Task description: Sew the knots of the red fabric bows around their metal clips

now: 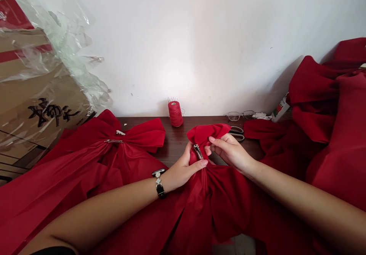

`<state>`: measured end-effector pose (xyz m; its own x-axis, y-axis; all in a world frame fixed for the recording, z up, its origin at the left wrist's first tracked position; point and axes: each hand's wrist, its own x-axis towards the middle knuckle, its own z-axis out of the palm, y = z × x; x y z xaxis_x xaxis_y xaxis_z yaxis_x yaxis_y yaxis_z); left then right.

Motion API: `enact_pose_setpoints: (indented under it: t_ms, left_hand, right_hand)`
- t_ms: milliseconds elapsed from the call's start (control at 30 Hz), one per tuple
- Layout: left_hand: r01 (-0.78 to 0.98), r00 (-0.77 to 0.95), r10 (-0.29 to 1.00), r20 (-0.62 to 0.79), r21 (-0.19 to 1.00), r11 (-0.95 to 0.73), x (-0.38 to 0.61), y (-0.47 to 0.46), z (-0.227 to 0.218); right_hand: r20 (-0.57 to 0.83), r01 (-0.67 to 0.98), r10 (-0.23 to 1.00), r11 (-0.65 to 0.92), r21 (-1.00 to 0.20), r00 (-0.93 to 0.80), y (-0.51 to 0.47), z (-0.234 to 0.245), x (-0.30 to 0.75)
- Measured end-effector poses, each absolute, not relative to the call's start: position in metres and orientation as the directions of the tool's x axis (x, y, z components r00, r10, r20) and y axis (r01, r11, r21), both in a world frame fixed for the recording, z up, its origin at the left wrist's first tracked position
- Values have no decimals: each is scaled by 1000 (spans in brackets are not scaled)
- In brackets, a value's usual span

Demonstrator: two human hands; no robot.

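A large red fabric bow (pixel 228 194) hangs between my hands over the table's front edge. My left hand (pixel 187 167) grips its gathered middle, thumb lying beside a silver metal hair clip (pixel 198 152) at the centre. With thumb and fingers, my right hand (pixel 228 150) pinches the bow's upper loop, just right of the clip. The fingers behind the cloth are partly hidden. To the left lies another red bow (pixel 143 134), with silver needles or pins (pixel 113 141) and a pale clip (pixel 120 132) near its knot.
A red thread spool (pixel 175 113) with needles stuck in its top stands by the wall. Scissors (pixel 237 133) and eyeglasses (pixel 240 115) lie right of it. Red fabric (pixel 328 133) is heaped at the right. A cardboard box (pixel 37 91) with clear plastic wrap (pixel 77 49) stands left.
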<state>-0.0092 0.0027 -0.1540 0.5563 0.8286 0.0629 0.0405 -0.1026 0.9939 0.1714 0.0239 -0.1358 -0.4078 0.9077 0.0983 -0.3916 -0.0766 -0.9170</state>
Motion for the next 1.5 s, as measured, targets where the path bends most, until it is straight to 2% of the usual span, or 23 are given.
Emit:
enact_pose_setpoints:
  t_ms: [133, 367, 533, 633, 733, 833, 900, 1000, 1167, 1233, 1367, 1500]
  left_hand:
    - [11, 595, 802, 47, 998, -66, -12, 5, -155]
    - [115, 574, 808, 129, 965, -235, -13, 8, -155]
    - [161, 518, 833, 195, 934, -319, -14, 9, -155]
    - [68, 485, 845, 227, 953, -295, -16, 8, -157]
    - [-30, 486, 845, 223, 971, -239, -18, 9, -159]
    - [-102, 529, 814, 241, 970, -221, -19, 11, -158]
    - [-113, 593, 771, 231, 972, -205, -19, 13, -156]
    - [-71, 689, 700, 189, 978, -194, -20, 13, -151]
    - [14, 749, 651, 124, 979, -203, -20, 14, -147]
    - [69, 742, 664, 97, 973, -220, -20, 15, -147]
    - [127, 669, 737, 95, 963, -239, -19, 16, -148]
    - [178, 617, 780, 105, 947, -269, -17, 16, -149]
  right_hand:
    - [83, -307, 893, -64, -950, -443, 25, -131, 176]
    - [-64, -201, 891, -170, -965, -449, 19, -116, 181]
    - [5, -220, 825, -144, -965, -565, 18, -116, 180]
    - [99, -182, 825, -4, -983, -556, 22, -123, 180]
    - [252, -91, 910, 235, -968, -330, 27, -134, 181]
    - [398, 109, 903, 417, -902, -162, 29, -143, 181]
    - [453, 174, 883, 468, -866, -124, 28, -144, 180]
    - [390, 121, 900, 416, -901, -192, 25, -142, 175]
    - [88, 130, 956, 129, -983, -281, 24, -138, 172]
    - [23, 140, 941, 75, -987, -338, 25, -136, 174]
    - [-1, 117, 915, 50, -992, -404, 27, -129, 179]
    - [51, -12, 923, 50, -999, -382, 25, -123, 181]
